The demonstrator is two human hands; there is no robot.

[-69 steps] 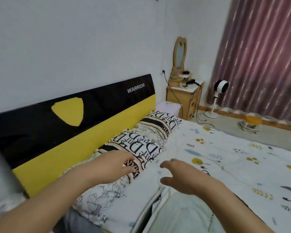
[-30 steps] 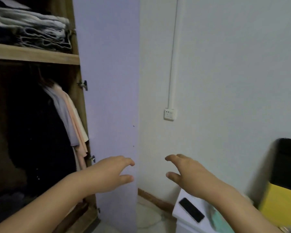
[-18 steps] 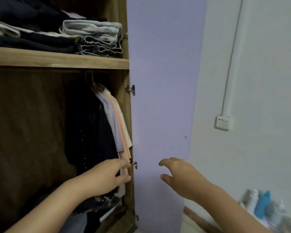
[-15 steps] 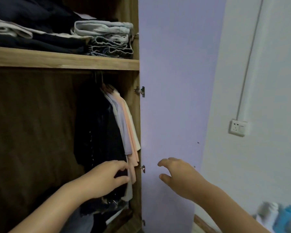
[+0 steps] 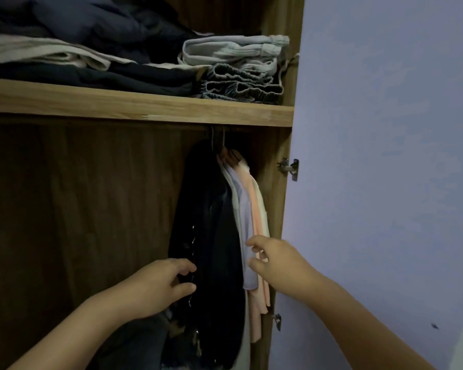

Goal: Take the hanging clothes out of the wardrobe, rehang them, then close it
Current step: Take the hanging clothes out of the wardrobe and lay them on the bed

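The clothes (image 5: 225,222) were hung in a tight bunch under the shelf (image 5: 145,108) at the right of the open wardrobe (image 5: 78,209): dark ones, then pale and peach ones. The left hand (image 5: 158,284) and the right hand (image 5: 273,260) were held loose beside them, nothing gripped. Hangers were hard to see.

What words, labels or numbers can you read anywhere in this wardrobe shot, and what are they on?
None: no readable text shows anywhere.
Folded clothes on the shelf: no labels visible.
Hanging clothes: no print or tags visible.
Open door: plain, only hinges.
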